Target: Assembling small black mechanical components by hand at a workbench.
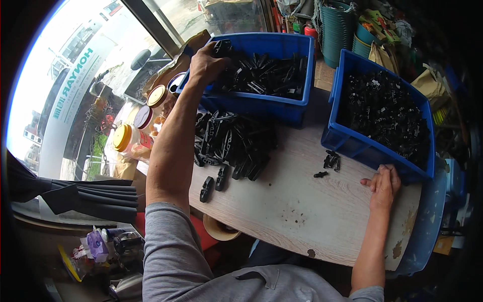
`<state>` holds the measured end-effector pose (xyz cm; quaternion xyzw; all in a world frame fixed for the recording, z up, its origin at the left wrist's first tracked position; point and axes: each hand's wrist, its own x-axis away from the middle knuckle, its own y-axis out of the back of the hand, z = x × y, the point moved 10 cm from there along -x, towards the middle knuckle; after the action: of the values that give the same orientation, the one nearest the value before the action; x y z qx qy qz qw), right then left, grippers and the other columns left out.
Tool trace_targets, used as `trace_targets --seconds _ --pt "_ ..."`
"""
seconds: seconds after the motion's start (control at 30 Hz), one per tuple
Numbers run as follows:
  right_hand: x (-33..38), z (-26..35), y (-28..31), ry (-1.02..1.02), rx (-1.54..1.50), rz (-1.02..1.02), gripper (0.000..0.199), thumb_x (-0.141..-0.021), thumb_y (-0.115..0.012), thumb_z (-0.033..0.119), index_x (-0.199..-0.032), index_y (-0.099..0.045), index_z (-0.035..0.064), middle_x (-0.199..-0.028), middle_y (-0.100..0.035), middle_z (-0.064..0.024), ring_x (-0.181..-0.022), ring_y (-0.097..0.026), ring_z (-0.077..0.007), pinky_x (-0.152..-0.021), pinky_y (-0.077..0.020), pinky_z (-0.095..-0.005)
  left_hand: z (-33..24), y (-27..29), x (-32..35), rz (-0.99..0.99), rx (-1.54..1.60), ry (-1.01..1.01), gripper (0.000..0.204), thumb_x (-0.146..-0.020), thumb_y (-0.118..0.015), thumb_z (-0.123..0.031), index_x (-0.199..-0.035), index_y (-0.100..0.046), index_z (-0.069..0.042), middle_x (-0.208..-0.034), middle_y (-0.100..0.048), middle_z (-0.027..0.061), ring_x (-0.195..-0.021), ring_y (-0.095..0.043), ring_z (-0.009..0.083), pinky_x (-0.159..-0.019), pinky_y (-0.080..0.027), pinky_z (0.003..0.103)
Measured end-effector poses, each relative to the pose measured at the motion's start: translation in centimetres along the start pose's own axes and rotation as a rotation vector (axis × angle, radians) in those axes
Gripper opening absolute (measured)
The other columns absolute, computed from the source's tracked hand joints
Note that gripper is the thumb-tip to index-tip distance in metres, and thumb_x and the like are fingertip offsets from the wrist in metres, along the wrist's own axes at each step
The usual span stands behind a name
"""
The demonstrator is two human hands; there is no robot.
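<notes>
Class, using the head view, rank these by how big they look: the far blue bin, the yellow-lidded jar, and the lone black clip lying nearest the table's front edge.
1. Far blue bin, largest by far.
2. Yellow-lidded jar.
3. Lone black clip, smallest.
The fisheye rim may shrink the jar, but the order holds.

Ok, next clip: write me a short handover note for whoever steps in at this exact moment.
Left hand: reaching over the rim of the far blue bin, fingers closed on a black plastic part.
Right hand: flat and empty on the wooden table, beside the right blue bin.
Done: both bins hold black parts.
Left: a loose pile of black clips between the bins, plus a few small black pieces near the right bin.
</notes>
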<state>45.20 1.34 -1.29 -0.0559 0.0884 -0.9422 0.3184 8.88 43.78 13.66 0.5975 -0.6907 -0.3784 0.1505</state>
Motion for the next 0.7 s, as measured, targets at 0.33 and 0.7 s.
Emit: trace_targets --seconds 0.33,0.7 --pt "0.4 0.6 -0.2 0.034 -0.049 -0.065 0.014 -0.092 -0.057 0.018 -0.082 -0.053 0.0077 -0.051 -0.036 0.003 -0.045 -0.033 -0.006 -0.057 -0.0555 -0.0355 0.1 7.1 12.1 -0.362 0.473 -0.117 0.049 -0.077 -0.078 -0.012 -0.121 -0.06 -0.003 -0.094 -0.065 0.0028 -0.077 -0.061 0.0105 -0.069 -0.053 0.024" --pt "0.2 0.0 0.0 0.001 0.025 0.026 0.015 -0.092 -0.058 0.018 -0.08 -0.054 0.009 -0.051 -0.034 0.0035 -0.046 -0.033 -0.0062 -0.059 -0.0548 -0.0357 4.2 1.9 21.4 -0.426 -0.125 -0.187 0.048 -0.077 -0.077 -0.019 -0.121 -0.062 -0.007 -0.108 -0.067 0.0136 -0.107 -0.061 0.0306 -0.093 -0.048 0.04"
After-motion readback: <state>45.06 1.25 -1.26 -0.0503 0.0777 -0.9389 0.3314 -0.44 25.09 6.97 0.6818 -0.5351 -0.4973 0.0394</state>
